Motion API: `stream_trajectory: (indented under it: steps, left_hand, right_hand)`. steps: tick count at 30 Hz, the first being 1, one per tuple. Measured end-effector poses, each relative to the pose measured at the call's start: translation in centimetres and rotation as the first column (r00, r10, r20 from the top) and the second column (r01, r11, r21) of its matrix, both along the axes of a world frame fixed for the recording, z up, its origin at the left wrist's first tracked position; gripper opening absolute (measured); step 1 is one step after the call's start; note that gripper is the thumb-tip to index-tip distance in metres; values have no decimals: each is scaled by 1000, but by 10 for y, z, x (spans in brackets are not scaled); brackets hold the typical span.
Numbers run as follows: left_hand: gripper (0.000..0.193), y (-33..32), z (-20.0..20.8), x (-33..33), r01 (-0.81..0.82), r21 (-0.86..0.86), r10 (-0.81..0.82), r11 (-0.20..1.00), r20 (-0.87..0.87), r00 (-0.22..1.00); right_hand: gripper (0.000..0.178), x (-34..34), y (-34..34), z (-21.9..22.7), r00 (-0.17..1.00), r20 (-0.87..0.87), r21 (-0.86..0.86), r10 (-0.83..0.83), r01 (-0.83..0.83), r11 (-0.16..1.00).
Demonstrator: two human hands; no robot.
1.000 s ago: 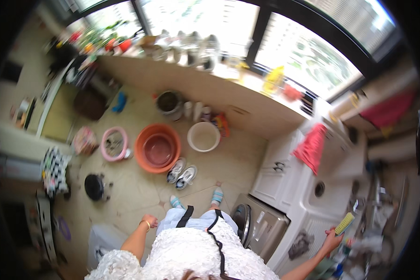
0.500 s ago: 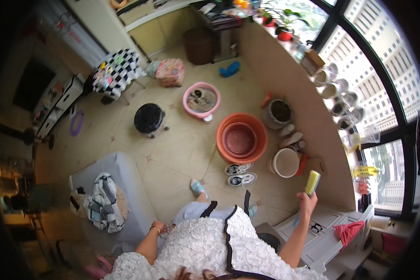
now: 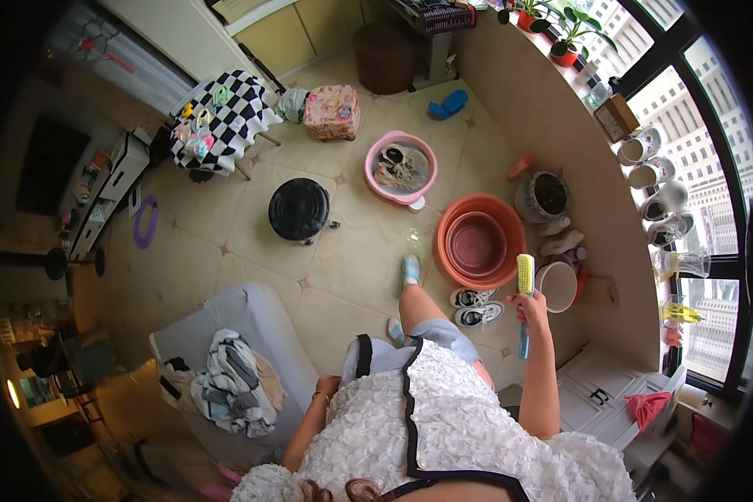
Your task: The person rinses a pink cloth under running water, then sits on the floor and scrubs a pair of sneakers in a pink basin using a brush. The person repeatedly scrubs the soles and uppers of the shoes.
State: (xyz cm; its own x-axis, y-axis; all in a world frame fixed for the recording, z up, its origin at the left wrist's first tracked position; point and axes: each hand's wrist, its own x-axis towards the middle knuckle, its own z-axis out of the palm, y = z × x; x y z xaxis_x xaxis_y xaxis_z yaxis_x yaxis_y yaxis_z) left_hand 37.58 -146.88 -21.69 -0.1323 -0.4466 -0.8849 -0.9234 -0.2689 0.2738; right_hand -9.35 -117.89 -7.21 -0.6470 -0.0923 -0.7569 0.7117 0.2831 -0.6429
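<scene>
Right hand [image 3: 531,309]: fingers wrapped around the handle of a scrubbing brush [image 3: 525,274], grip closed. Brush held roughly upright in view, yellow bristles above the hand, blue handle end protruding below it. Brush head seen against the lower right rim of an orange tub [image 3: 513,224]; contact with the tub cannot be told. Left hand [image 3: 330,385] lowered beside the hip, next to the white ruffled top [image 3: 368,410]; fingers seemingly curled, mostly hidden, so opening and anything held cannot be told. A thin bracelet [image 3: 320,394] is worn at that wrist

Tiled floor [image 3: 251,201]: a reddish basin [image 3: 477,243] is nested inside the orange tub. Just below the tub, a pair of black-and-white sneakers [image 3: 480,315] is set side by side. A white bucket [image 3: 555,287] is placed right of the brush, near the floor's wall-side edge; a planter [image 3: 550,194] is stood farther up that edge. Left of the tub, dark and pale items are contained in a pink basin [image 3: 402,199]. A black round stool [image 3: 299,209] is left well apart from the tub. At the left, small coloured objects [image 3: 197,134] are scattered near the left edge of a surface [image 3: 244,99] covered in checkered cloth
</scene>
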Motion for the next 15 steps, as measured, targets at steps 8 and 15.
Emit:
stream_trajectory:
  steps: [8, 15]
  left_hand:
    - [24, -129, -38, -58, 291, -133, -291, 947, 24, 957]
    - [24, -300, -29, -165, 535, -193, -540, 823, 30, 841]
  right_hand:
    - [21, -86, -119, -95, 998, -50, 172, -30, 38, 984]
    - [31, -162, -234, -129, 991, -80, 404, 106, -65, 912]
